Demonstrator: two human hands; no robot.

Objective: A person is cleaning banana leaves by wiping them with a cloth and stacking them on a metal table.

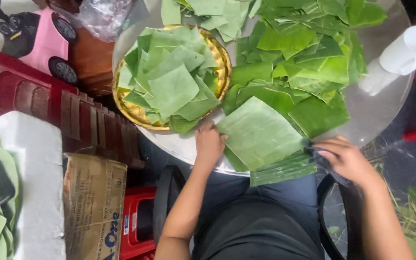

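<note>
A large pale green banana-leaf piece lies on top of a stack of leaf strips at the near edge of a round metal tray. My left hand rests on the leaf's left corner, fingers together, pressing it down. My right hand is at the leaf's right edge, its fingers curled around a dark cloth. A golden round plate to the left holds a heap of cut square leaf pieces. More loose leaf pieces cover the far part of the tray.
A white plastic jug lies on the tray at the right. A red plastic crate, a white foam box, a cardboard box and a pink toy car stand at the left. Grass is at the lower right.
</note>
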